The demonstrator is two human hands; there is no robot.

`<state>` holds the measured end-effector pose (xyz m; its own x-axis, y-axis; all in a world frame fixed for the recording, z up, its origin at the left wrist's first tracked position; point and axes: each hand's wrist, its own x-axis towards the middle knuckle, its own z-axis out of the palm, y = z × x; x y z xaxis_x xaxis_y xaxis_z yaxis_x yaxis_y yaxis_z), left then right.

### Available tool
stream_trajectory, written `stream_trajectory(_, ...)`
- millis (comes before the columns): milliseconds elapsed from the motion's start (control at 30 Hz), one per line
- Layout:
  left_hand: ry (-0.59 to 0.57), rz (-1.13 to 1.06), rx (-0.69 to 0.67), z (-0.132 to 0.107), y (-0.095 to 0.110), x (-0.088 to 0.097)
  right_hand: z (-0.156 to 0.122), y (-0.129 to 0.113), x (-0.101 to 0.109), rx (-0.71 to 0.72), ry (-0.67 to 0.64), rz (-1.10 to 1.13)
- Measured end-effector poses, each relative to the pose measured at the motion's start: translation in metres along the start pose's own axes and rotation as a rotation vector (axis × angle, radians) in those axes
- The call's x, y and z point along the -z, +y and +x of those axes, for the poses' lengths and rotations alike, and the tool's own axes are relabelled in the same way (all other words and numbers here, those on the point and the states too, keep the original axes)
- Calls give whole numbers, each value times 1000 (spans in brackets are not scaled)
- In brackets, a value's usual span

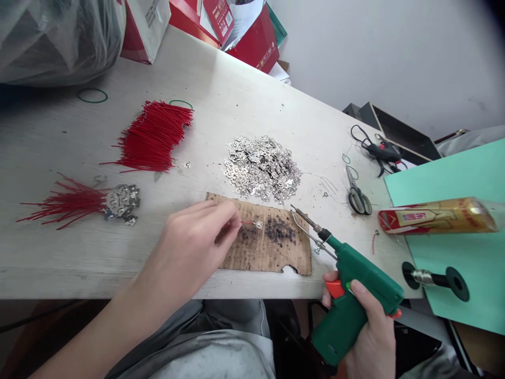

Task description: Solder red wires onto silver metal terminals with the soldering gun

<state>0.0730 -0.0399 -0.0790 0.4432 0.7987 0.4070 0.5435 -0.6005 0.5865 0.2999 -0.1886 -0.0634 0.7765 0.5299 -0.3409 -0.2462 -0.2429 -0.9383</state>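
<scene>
Red wire (248, 223) with silver terminal tab (259, 225) lay on scorched cardboard pad (272, 245), near front edge of surface (59, 252). Pinched at left end by left hand (197, 245), fingertips pressed together on it. Long axis ran left-right, tab end pointing right, toward iron. Green soldering gun (351, 300) wrapped in right hand (369, 337), grip closed, tip (296, 210) aimed up-left, just apart from tab. Best done by pressing wire flat, touching tip onto joint only, fingers kept back.

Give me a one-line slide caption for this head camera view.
Left hand holds a red wire with terminal on scorched cardboard; right hand grips a green soldering gun.
</scene>
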Motion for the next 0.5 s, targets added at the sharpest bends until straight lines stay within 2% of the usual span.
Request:
stream_trajectory(233,84,-55,-100,-6,-2,-5,0,0,1,-12,7,-2)
stream_trajectory(500,260,-209,-193,-3,6,3,-1,4,3,-6,-22,5)
